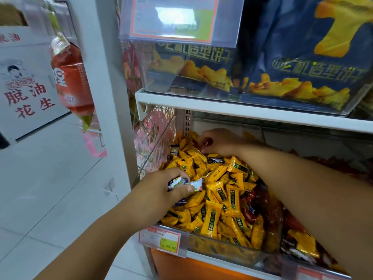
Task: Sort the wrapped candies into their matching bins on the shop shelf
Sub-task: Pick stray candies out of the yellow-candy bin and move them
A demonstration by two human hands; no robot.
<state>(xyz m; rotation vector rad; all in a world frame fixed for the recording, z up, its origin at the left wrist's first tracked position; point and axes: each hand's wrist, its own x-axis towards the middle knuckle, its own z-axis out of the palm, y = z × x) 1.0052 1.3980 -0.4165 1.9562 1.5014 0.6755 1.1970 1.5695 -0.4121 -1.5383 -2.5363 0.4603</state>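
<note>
The person stands at the shelf (242,111) and reaches both arms into the clear bin (226,250) under its upper board. This bin is full of yellow candies (220,190), heaped up to its front wall. The left hand (161,188) is at the bin's left edge, near the front, with the fingers closed around a few white candies (186,183); their wrapper ends stick out between thumb and fingers. The right hand (220,142) is far at the back of the bin, near its left back corner, lying on the heap. It pinches a red candy (206,142) between thumb and fingertips. Some dark wrappers lie mixed among the yellow ones close to this hand. On the right, the next bin (296,257) touches the first one and holds red candies (250,213), with some gold wrappers at its front. A price tag (159,240) hangs on the front left corner of the yellow bin. Above the board stand blue snack bags (302,63) in a clear box.
</note>
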